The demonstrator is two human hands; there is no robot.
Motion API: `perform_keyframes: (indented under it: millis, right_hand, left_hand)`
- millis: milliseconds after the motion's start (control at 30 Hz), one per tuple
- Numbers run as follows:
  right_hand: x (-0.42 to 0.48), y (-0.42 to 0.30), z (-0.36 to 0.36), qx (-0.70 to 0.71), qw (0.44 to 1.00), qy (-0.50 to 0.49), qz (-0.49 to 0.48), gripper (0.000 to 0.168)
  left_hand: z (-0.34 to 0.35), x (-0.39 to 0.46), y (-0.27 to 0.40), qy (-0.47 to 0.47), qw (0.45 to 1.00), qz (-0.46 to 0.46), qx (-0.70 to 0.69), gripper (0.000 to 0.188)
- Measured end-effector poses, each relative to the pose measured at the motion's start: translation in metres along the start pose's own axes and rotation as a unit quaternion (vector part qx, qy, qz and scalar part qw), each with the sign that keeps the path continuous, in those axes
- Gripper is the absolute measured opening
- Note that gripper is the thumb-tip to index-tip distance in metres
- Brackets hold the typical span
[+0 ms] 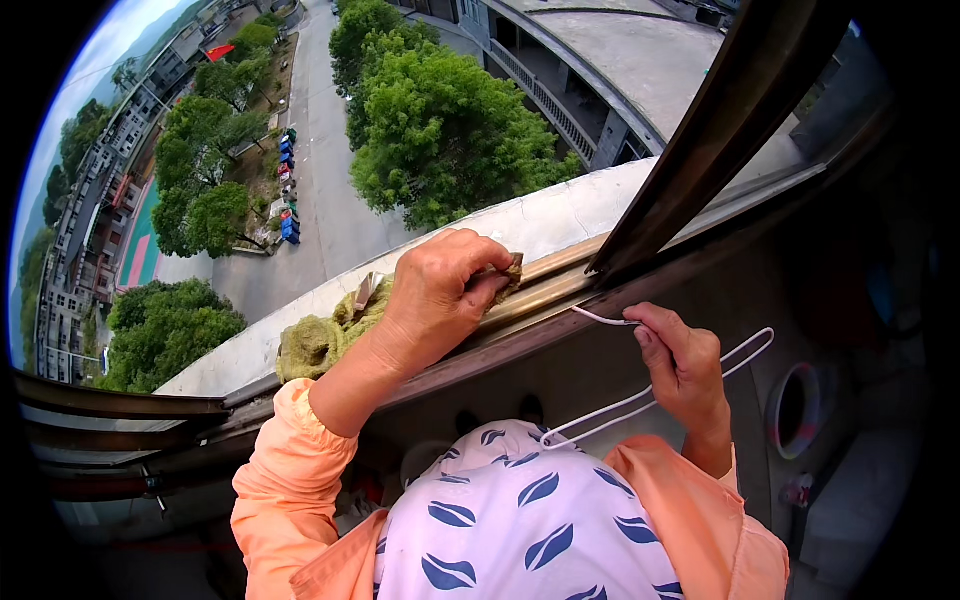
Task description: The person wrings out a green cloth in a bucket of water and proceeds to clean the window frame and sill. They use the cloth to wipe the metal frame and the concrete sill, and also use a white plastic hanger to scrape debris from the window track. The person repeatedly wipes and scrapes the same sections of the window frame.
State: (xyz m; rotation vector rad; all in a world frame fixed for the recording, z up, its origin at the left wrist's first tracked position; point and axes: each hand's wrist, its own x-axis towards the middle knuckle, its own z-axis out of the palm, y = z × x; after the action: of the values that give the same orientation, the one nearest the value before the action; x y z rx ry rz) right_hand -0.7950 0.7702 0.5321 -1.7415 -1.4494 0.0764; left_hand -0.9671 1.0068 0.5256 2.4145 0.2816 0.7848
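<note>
My left hand (448,281) is above the window track (540,289), its thumb and fingers pinching a small dark, fuzzy piece of material (512,279). Under and beside my left wrist, a crumpled yellow-green fibrous cloth or pad (309,348) lies on the sill, with a small brownish strip (367,291) on it. My right hand (681,364), on the room side of the frame, grips a bent white wire or cord (600,412) near one end. That end points at the track's inner edge, while a long loop of it passes below the hand.
A brown metal window sash (705,142) stands to the right of my left hand. Past the pale outer ledge (585,202) is a long drop to a road, trees and bins. A round ring-shaped object (796,411) and a pale box (855,510) are at the lower right indoors.
</note>
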Motion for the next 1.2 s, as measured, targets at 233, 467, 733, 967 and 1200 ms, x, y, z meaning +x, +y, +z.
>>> perform_keyframes:
  millis: [233,467,733,967,1200]
  right_hand:
    - [-0.025,0.012,0.005,-0.005,0.998,0.028,0.048,0.016]
    - [-0.041,0.022,0.007,0.006,0.994,0.044,0.100,0.015]
    - [-0.032,0.028,0.021,0.013,0.995,0.040,0.087,0.013]
    - [-0.040,0.033,0.019,0.000,0.994,0.036,0.108,0.013]
    - [-0.065,0.038,0.004,-0.050,0.985,0.039,0.158,0.013]
  left_hand:
    - [0.069,0.041,-0.009,-0.107,0.989,0.078,0.072,0.018]
    - [0.055,0.035,-0.010,-0.137,0.974,0.132,0.125,0.025]
    - [0.060,0.039,-0.010,-0.191,0.956,0.142,0.173,0.041]
    - [0.019,0.008,-0.010,-0.236,0.947,0.123,0.178,0.046]
    - [-0.060,-0.050,0.007,-0.287,0.923,0.034,0.256,0.032]
